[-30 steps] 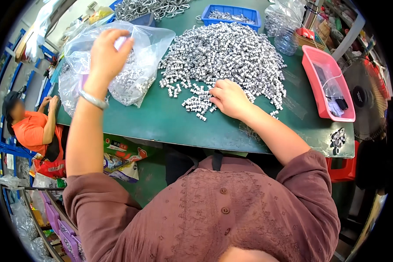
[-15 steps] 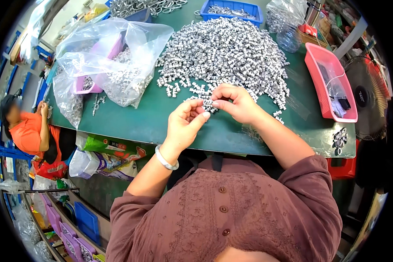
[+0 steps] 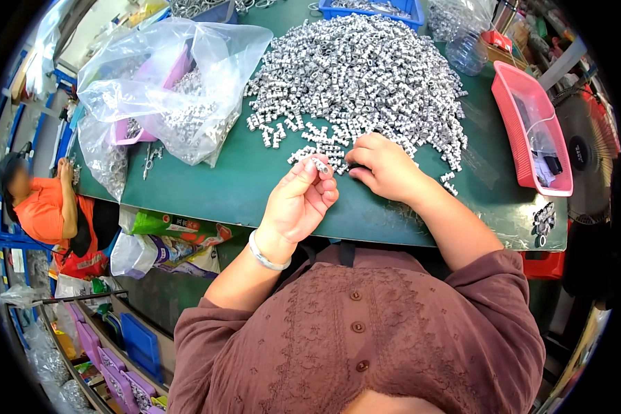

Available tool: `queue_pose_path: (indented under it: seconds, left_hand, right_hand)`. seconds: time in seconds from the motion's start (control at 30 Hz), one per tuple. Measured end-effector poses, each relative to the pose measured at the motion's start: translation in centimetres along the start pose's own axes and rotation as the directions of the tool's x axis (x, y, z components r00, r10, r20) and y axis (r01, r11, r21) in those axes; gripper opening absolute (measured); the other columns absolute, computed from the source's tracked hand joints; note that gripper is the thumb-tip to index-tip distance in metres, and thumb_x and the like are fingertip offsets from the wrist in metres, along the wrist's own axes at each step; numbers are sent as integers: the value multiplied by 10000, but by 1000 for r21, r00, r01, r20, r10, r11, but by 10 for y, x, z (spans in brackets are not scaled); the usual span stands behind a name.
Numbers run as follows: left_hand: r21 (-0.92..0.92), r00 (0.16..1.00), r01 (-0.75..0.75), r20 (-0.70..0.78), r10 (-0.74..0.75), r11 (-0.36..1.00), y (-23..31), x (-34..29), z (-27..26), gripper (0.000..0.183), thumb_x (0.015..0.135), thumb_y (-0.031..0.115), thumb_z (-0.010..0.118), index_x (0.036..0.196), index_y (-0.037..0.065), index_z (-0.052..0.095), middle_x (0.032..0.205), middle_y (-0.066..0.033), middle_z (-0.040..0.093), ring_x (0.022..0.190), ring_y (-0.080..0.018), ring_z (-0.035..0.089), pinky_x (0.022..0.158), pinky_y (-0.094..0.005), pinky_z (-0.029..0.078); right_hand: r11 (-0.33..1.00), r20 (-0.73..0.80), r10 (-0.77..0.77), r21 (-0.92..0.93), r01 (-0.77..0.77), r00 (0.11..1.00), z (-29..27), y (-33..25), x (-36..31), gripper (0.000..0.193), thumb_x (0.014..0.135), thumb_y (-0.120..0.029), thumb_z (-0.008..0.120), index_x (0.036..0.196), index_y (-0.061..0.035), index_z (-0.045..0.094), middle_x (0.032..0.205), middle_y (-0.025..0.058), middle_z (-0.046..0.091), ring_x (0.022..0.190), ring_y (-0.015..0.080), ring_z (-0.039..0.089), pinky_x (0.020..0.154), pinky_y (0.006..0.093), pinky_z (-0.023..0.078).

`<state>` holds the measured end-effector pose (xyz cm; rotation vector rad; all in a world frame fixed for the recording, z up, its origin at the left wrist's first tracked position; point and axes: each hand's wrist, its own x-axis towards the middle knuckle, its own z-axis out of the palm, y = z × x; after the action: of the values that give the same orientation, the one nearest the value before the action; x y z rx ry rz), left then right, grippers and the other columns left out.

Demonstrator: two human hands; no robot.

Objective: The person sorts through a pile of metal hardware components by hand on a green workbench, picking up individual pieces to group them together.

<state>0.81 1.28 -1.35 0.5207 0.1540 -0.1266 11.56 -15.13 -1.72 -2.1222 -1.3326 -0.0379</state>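
Silvery metal parts (image 3: 366, 76) lie in a broad heap over the far middle of a green table (image 3: 200, 190), with a looser scatter on the heap's near side.

At the far left of the scene, a person in an orange shirt (image 3: 47, 207) sits beside the table with both hands near its edge. Nearer, at lower left, purple trays (image 3: 117, 386) with small pieces in them stand beside an upright blue panel (image 3: 141, 345). On the table's left, a large clear plastic bag (image 3: 234, 48) bulges around more small metal pieces and part of a purple container (image 3: 141, 136). Coloured packages (image 3: 179, 228) lie below the table edge.

The left hand (image 3: 302, 193), a pale bracelet (image 3: 261, 255) at its wrist, is raised near the scatter; its thumb and fingertips are clamped on one small metal piece (image 3: 320, 165). Just to its right, the right hand (image 3: 390, 169) is at the near edge of the heap, fingers curled downward; whether they grip anything cannot be told.

Beyond the heap stands a blue tray (image 3: 410, 23). Farther right come a clear bottle (image 3: 466, 58), a pink basket (image 3: 514, 131) holding plastic wrapping, and a dark fan (image 3: 586, 152).
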Motion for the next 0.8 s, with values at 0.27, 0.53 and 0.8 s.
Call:
queue_pose_path:
  seconds: [0.27,0.53,0.8]
  left_hand:
    - [-252,989,134,90,-115,959,-2,-1,-5,175,910,169,424,995,34,496,789,-20,462,683,-117,419,626,-234,385]
    - [-251,992,124,70,-109,960,-2,-3,-7,170,906,166,431,984,30,498,780,-25,459,676,-119,416,621,-235,385]
    - [-105,997,43,-57,-49,994,0,-6,-10,152,845,134,475,933,23,530,808,-77,549,707,-168,506,620,-261,433]
  right_hand:
    - [998,5,-24,-51,24,1000,7,2,2,107,683,-99,626,753,-43,567,801,94,516,796,279,506,709,373,417]
    - [994,20,-3,-108,6,1000,8,1,2,81,701,-74,577,741,-28,523,795,104,505,798,283,498,705,367,412]
    - [995,33,-73,-65,75,997,-1,1,1,109,707,-88,595,798,-38,558,813,96,509,815,280,498,715,371,409]
